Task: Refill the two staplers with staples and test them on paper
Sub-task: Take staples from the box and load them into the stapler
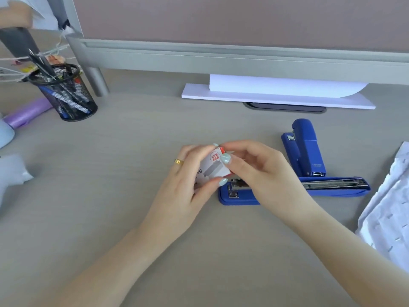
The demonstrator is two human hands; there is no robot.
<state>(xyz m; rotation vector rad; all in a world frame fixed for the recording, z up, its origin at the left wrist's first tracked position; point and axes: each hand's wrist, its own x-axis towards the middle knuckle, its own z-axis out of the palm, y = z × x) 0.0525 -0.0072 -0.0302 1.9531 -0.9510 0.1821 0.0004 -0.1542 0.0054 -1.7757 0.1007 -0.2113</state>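
Note:
My left hand (186,173) grips a small white and red staple box (213,166) above the desk's middle. The fingertips of my right hand (259,169) pinch the box's top end. Just under my right hand lies a blue stapler (332,188) swung fully open flat, its metal staple channel showing at the right and its base at the left. A second blue stapler (306,147) lies shut behind it, pointing away and left. A sheet of paper (387,218) with several staples in it rests at the right edge.
A stack of white paper (276,94) lies under the grey partition at the back. A black mesh pen cup (64,94) stands at the back left, with a purple roll (26,113) beside it. Another person's arm is at the top left corner.

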